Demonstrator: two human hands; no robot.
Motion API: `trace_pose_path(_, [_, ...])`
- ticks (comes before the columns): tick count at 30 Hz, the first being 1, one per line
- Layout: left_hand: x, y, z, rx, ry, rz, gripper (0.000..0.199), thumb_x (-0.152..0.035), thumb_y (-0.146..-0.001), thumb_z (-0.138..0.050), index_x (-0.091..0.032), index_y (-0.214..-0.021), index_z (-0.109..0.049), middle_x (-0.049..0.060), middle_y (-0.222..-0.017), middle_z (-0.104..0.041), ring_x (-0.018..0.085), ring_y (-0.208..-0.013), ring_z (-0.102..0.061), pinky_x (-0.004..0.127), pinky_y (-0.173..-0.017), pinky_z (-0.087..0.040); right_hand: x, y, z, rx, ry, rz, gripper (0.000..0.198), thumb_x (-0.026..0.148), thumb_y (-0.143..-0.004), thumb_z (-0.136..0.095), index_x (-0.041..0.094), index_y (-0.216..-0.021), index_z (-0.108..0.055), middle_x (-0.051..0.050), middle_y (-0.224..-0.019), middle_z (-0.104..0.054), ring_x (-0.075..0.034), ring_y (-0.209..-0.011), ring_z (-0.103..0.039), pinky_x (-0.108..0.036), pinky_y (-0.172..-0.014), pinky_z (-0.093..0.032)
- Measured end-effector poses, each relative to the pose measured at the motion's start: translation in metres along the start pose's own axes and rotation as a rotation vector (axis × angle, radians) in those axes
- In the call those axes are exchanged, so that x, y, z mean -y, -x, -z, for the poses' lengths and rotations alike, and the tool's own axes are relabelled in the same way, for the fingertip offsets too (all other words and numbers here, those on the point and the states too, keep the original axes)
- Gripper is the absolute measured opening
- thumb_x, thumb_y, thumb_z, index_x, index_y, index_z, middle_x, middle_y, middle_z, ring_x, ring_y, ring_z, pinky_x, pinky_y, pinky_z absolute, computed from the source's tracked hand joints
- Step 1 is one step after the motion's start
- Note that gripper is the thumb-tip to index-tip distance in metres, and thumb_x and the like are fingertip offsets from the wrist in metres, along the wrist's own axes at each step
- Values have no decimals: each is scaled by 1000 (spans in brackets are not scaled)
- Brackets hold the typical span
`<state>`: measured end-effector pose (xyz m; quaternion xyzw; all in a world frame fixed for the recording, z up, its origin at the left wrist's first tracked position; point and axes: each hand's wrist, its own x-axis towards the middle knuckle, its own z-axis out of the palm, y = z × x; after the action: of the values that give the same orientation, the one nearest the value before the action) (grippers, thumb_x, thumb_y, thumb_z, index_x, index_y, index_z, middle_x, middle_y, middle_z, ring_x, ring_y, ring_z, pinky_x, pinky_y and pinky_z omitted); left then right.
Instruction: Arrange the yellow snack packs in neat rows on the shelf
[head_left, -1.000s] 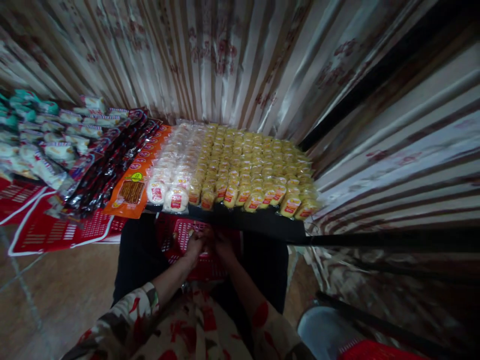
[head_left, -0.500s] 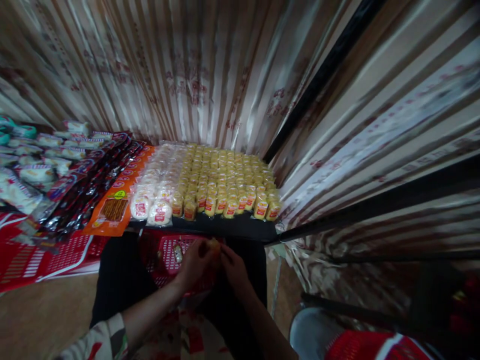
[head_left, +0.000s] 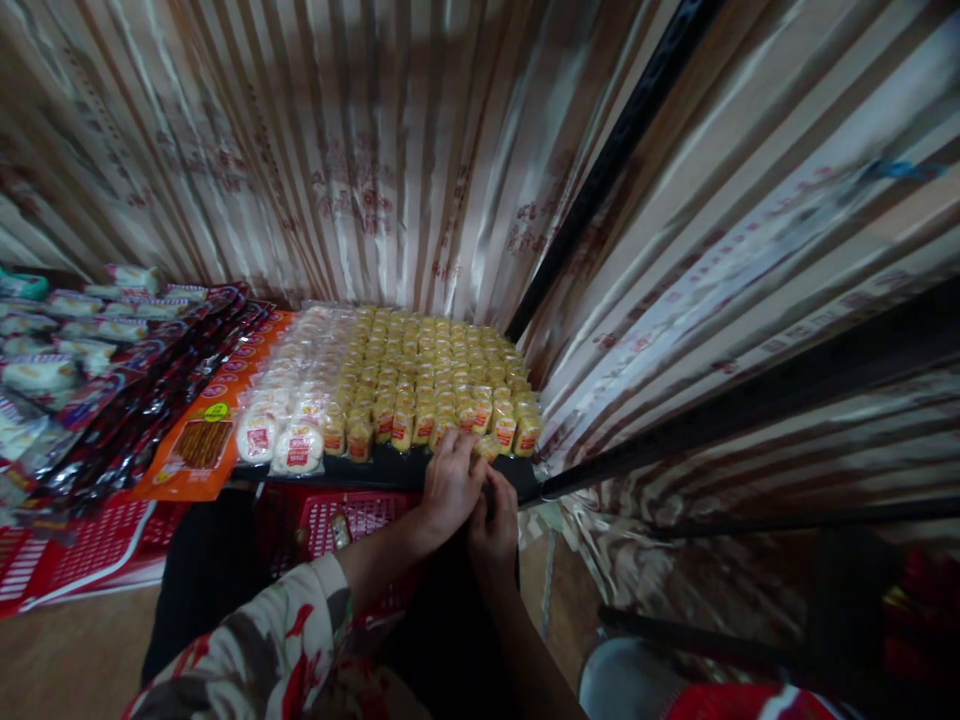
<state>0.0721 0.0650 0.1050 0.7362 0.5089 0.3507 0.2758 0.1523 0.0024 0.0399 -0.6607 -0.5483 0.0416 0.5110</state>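
My left hand [head_left: 451, 485] is closed at the front edge of the shelf, its fingers on a small yellow cake in a clear wrapper [head_left: 487, 446]. Just below and to the right, my right hand [head_left: 495, 520] has its fingers bent up against the same cake; its fingertips are partly hidden. Right behind both hands stand tight rows of yellow wrapped cakes [head_left: 420, 370] with red and white labels. To their left are rows of white round wrapped cakes [head_left: 298, 445].
Left of the cakes lie an orange snack packet [head_left: 202, 445], dark glossy packets [head_left: 142, 400] and white packets [head_left: 45, 372]. A red basket [head_left: 367, 512] sits below the black shelf [head_left: 337, 474]. Black posts [head_left: 600, 210] and striped sheeting [head_left: 375, 150] enclose the back and right.
Both hands have moved up and right, from over the red basket to the shelf's front edge, carrying the yellow cake. The view has shifted slightly.
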Motion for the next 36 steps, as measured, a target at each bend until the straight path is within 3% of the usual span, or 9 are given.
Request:
trace_pose_path(10, [-7,-20,-15,138,-279,3,28,-21,-88,-45,-21,-114,-54,7,-114,-57,21,-101,-56,30,-83,-47,-30,-16,-13,4,33,20,39,28,-90,-33,17,-123,-52,-15,-117,-56,-24,-112,-51,-47,-94,-44])
trace_pose_path(19, [-6,-36,-19,190,-297,54,45,-12,-86,-40,-19,-131,-41,10,-120,-53,21,-96,-60,29,-83,-48,-37,-24,-24,48,42,18,40,26,-90,-35,17,-126,-51,-15,-120,-53,-23,-113,-51,-44,-95,-45])
trace_pose_path(26, [9,-17,-28,154,-145,-23,48,-15,-88,-37,-17,-136,-33,15,-138,-37,24,-118,-49,32,-92,-48,-49,-28,-26,51,55,87,46,29,-88,-41,17,-132,-44,-16,-120,-51,-24,-113,-49,-45,-94,-45])
trace_pose_path(32, [31,-1,-35,207,-44,-180,47,-15,-89,-31,-8,-135,-35,17,-140,-38,22,-133,-33,37,-111,-31,-53,-31,-28,112,79,68,41,28,-89,-38,23,-129,-47,-11,-116,-51,-20,-107,-51,-41,-93,-46])
trace_pose_path(36, [38,-1,-40,191,-38,-250,46,-20,-92,-26,-8,-135,-36,16,-141,-39,22,-133,-33,39,-111,-31,-60,-33,-34,131,61,1,38,29,-91,-33,22,-125,-49,-10,-111,-53,-19,-104,-52,-39,-92,-47])
